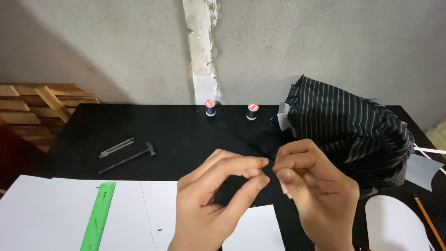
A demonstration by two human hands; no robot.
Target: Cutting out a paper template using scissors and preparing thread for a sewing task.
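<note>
My left hand [218,195] and my right hand [316,195] are raised over the black table [176,135], their fingertips almost touching. Each hand pinches thumb against forefinger. A thin black thread [246,139] runs from the two spools toward the point where the fingertips meet, and both pinches close on its end. Anything else between the fingers is too small to make out. Two black thread spools with red tops [210,108] [252,111] stand upright at the back of the table.
A heap of black pinstriped fabric [353,135] lies at the right. A small hammer [127,158] and a metal tool [116,148] lie at the left. White paper sheets [55,214], a green ruler [98,216], a curved paper piece [395,223] and a pencil [429,223] line the front. A wooden pallet [42,107] leans far left.
</note>
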